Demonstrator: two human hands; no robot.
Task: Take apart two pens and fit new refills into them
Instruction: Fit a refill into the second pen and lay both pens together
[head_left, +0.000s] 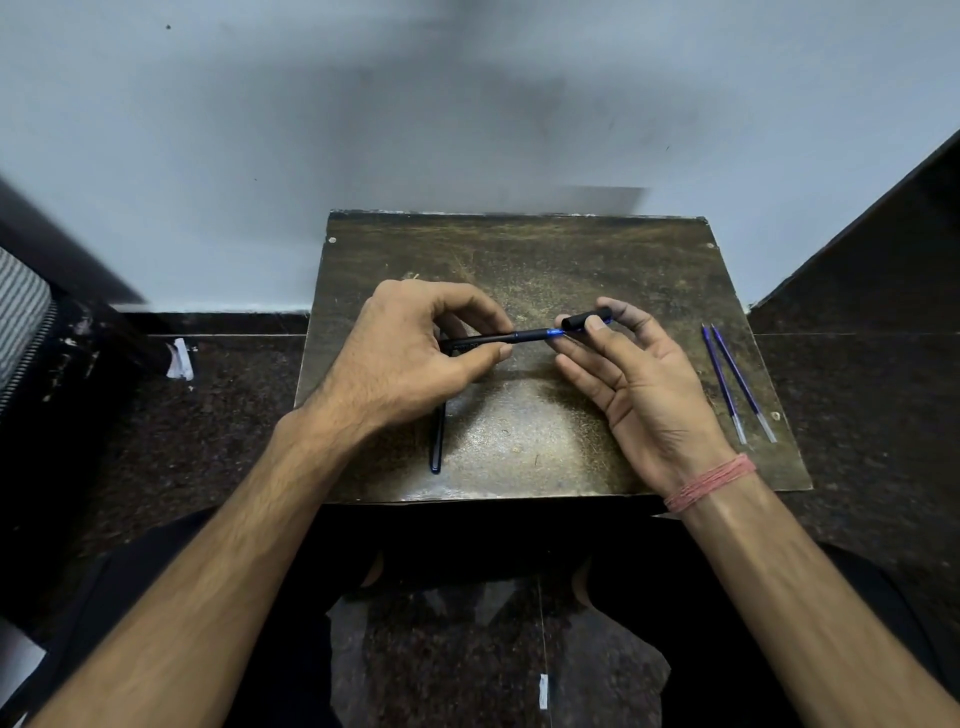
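Over the small worn board (545, 431) on our lap, we held the first pen (498, 338) level, its barrel pinched in our left hand (410, 353) between thumb and curled fingers. Our right hand (639, 374) had the black cap (586, 319) nipped between thumb and forefinger, the other fingers spread loose; the cap sat just clear of the pen's blue tip (whether it touched, we could not tell). The second pen (438, 441) lay on the board beneath our left wrist, and the two new refills (737, 384) lay side by side near the board's right edge, well apart from our hands. By our judgement this was the uncapping, early in the job. To do it well we needed a straight pull along the barrel, no bending, then to set the cap down where it would not roll off.
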